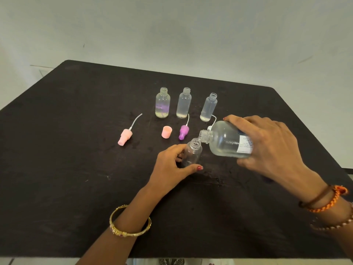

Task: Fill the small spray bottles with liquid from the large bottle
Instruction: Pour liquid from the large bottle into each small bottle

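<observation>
Clear plastic is the large bottle (227, 139), tipped on its side with its open neck just over the mouth of a small bottle (193, 153). The right hand (271, 148) wraps its fingers around the big bottle's labelled base, hiding most of the label; the print that shows is too small to read. The left hand (172, 165) curls its thumb and fingers round the small bottle, which stands on the dark table (76, 169); its liquid level is hard to make out. Farther back stand three uncapped small bottles (162, 102) (184, 103) (209, 107), each with a little liquid at the bottom. Left lies a pink spray head (125, 135); nearer the middle, a pink cap (166, 132) and purple spray head (183, 131). A white piece behind the large bottle is mostly hidden.
</observation>
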